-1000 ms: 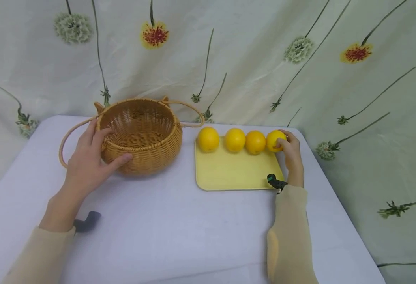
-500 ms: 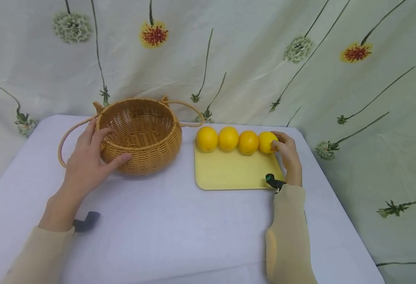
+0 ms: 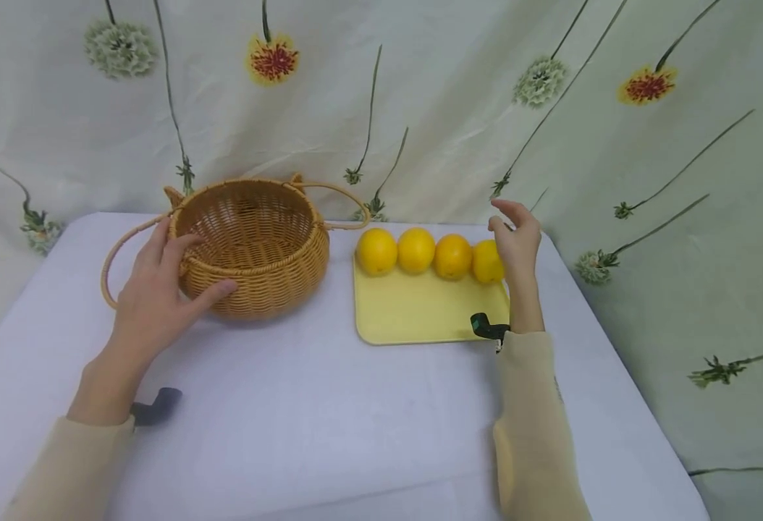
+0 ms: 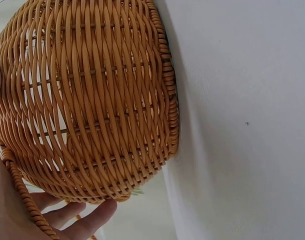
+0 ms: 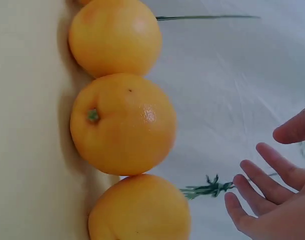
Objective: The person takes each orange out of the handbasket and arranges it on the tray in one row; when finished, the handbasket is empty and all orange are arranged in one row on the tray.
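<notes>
A round wicker basket (image 3: 271, 282) with two loop handles stands at the left of the table. My left hand (image 3: 160, 282) holds it by its left side, with the thumb on the front wall and fingers at the rim. In the left wrist view, fingertips (image 4: 100, 215) curve round the basket wall (image 4: 92, 100). On a yellow tray (image 3: 420, 311), several oranges (image 3: 377, 252) sit side by side along the back. My right hand (image 3: 518, 239) is raised just above and beside the rightmost orange (image 3: 486, 262), holding nothing. The right wrist view shows its fingers apart from the oranges (image 5: 122, 125).
A white cloth covers the table (image 3: 329, 420). Behind it hangs a curtain (image 3: 447, 94) printed with flowers. One basket handle (image 3: 342, 192) reaches toward the tray's back left corner.
The oranges have moved left into a tight row, pushed by my right hand on the rightmost one. That hand has since let go and lifted. My left hand stays on the basket.
</notes>
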`<action>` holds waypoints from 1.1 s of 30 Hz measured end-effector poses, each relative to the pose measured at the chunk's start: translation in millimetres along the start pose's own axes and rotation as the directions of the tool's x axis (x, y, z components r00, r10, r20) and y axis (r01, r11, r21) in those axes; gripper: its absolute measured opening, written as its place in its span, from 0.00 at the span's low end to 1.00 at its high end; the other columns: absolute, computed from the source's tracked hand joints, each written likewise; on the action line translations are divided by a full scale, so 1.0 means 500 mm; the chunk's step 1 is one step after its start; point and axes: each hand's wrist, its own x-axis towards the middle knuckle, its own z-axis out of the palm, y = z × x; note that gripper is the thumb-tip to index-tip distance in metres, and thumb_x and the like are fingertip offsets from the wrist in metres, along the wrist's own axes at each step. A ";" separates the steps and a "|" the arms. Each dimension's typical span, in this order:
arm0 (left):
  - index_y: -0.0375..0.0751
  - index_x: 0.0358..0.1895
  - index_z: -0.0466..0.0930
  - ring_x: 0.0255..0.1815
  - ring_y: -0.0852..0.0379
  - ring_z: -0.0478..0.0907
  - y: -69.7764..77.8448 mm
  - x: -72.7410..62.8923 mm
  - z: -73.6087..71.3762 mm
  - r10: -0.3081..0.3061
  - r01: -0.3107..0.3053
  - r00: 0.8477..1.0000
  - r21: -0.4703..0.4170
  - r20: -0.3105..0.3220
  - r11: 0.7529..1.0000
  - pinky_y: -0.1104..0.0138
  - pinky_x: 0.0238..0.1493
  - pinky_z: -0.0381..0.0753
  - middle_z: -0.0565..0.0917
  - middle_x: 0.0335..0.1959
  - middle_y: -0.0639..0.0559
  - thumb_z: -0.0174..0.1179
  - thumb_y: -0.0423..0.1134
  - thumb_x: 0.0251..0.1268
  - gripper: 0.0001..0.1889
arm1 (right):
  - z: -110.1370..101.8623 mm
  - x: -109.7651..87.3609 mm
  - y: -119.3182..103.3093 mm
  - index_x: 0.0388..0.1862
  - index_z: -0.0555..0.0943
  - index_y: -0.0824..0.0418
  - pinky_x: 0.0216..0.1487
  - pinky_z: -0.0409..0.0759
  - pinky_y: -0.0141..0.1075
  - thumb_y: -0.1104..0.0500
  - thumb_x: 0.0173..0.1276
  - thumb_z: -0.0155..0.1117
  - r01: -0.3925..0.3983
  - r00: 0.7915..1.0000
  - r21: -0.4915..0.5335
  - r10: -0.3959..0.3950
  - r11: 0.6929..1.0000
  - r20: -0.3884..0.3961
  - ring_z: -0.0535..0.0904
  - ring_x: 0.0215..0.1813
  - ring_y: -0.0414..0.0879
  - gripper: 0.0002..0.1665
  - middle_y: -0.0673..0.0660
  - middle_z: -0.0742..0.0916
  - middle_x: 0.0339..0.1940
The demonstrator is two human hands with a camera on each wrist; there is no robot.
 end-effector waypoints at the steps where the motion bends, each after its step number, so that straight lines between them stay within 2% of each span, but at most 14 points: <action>1: 0.43 0.78 0.64 0.85 0.25 0.46 0.001 0.000 0.000 -0.001 0.001 1.000 -0.001 0.000 1.000 0.17 0.58 0.60 0.41 0.89 0.40 0.70 0.62 0.64 0.45 | 0.005 -0.006 -0.009 0.63 0.84 0.58 0.69 0.79 0.42 0.63 0.72 0.58 0.038 0.999 -0.024 -0.038 0.999 0.014 0.74 0.75 0.48 0.22 0.55 0.84 0.69; 4: 0.42 0.78 0.64 0.85 0.25 0.46 0.004 0.003 0.000 0.006 -0.006 1.000 -0.002 0.004 1.000 0.17 0.58 0.60 0.41 0.89 0.39 0.70 0.62 0.65 0.45 | 0.013 -0.031 -0.019 0.62 0.85 0.61 0.75 0.76 0.46 0.63 0.72 0.59 0.138 0.989 -0.104 -0.132 0.985 0.060 0.76 0.74 0.51 0.21 0.58 0.84 0.69; 9: 0.43 0.78 0.63 0.86 0.27 0.44 0.001 0.005 -0.013 -0.007 0.006 1.000 0.021 0.027 1.000 0.18 0.61 0.59 0.39 0.89 0.41 0.69 0.63 0.65 0.45 | 0.022 -0.081 -0.005 0.63 0.83 0.63 0.76 0.74 0.54 0.64 0.71 0.60 0.222 0.973 -0.212 -0.203 0.952 0.107 0.69 0.79 0.57 0.22 0.61 0.78 0.76; 12: 0.45 0.79 0.63 0.87 0.28 0.42 -0.007 0.001 -0.026 -0.018 0.017 0.999 0.018 0.046 1.000 0.19 0.65 0.57 0.38 0.89 0.42 0.69 0.62 0.66 0.45 | 0.022 -0.096 0.002 0.65 0.81 0.62 0.77 0.72 0.55 0.65 0.71 0.59 0.242 0.968 -0.220 -0.218 0.945 0.127 0.67 0.81 0.58 0.23 0.61 0.74 0.79; 15: 0.47 0.81 0.62 0.86 0.28 0.43 -0.014 -0.001 -0.040 0.004 -0.005 0.999 0.007 0.044 1.000 0.21 0.68 0.56 0.40 0.89 0.42 0.70 0.60 0.66 0.45 | 0.017 -0.100 0.008 0.69 0.77 0.62 0.79 0.70 0.56 0.65 0.73 0.58 0.254 0.964 -0.196 -0.233 0.947 0.124 0.63 0.83 0.57 0.26 0.61 0.71 0.81; 17: 0.47 0.82 0.61 0.86 0.26 0.44 -0.019 -0.004 -0.045 0.028 -0.029 0.998 0.014 0.049 0.999 0.21 0.69 0.56 0.42 0.89 0.40 0.72 0.59 0.65 0.47 | 0.011 -0.103 0.015 0.76 0.72 0.61 0.81 0.64 0.59 0.64 0.75 0.57 0.281 0.955 -0.206 -0.253 0.937 0.152 0.59 0.85 0.58 0.30 0.61 0.66 0.84; 19: 0.47 0.83 0.59 0.85 0.25 0.46 -0.022 -0.008 -0.048 0.049 -0.051 0.997 0.035 0.058 0.998 0.21 0.68 0.56 0.43 0.88 0.38 0.74 0.58 0.62 0.50 | 0.003 -0.108 0.026 0.82 0.64 0.59 0.82 0.60 0.63 0.60 0.79 0.56 0.320 0.938 -0.246 -0.269 0.915 0.221 0.55 0.87 0.60 0.35 0.60 0.59 0.87; 21: 0.48 0.83 0.58 0.83 0.22 0.48 -0.025 -0.016 -0.049 0.073 -0.078 0.995 0.073 0.065 0.994 0.20 0.66 0.57 0.45 0.88 0.35 0.77 0.58 0.59 0.52 | -0.005 -0.115 0.039 0.87 0.55 0.58 0.82 0.56 0.66 0.55 0.82 0.54 0.368 0.909 -0.300 -0.274 0.880 0.313 0.50 0.88 0.62 0.39 0.60 0.53 0.89; 24: 0.48 0.82 0.61 0.81 0.20 0.52 -0.024 -0.026 -0.053 0.129 -0.135 0.990 0.133 0.048 0.982 0.22 0.70 0.57 0.50 0.86 0.30 0.79 0.58 0.54 0.54 | -0.015 -0.127 0.060 0.89 0.47 0.56 0.82 0.53 0.69 0.47 0.84 0.52 0.415 0.877 -0.369 -0.257 0.832 0.407 0.46 0.88 0.64 0.44 0.59 0.46 0.90; 28: 0.46 0.78 0.68 0.79 0.22 0.57 -0.014 -0.026 -0.057 0.220 -0.216 0.975 0.198 0.001 0.956 0.31 0.80 0.51 0.57 0.83 0.29 0.81 0.58 0.47 0.53 | -0.030 -0.131 0.077 0.90 0.46 0.52 0.83 0.45 0.69 0.36 0.83 0.51 0.448 0.865 -0.424 -0.262 0.787 0.428 0.40 0.89 0.62 0.48 0.56 0.42 0.90; 33: 0.46 0.77 0.70 0.81 0.27 0.57 0.005 -0.026 -0.044 0.275 -0.270 0.961 0.214 0.009 0.939 0.34 0.82 0.48 0.61 0.81 0.29 0.81 0.61 0.44 0.54 | -0.058 -0.130 0.081 0.90 0.46 0.50 0.82 0.38 0.73 0.29 0.79 0.50 0.481 0.857 -0.470 -0.286 0.740 0.428 0.33 0.90 0.60 0.52 0.58 0.40 0.90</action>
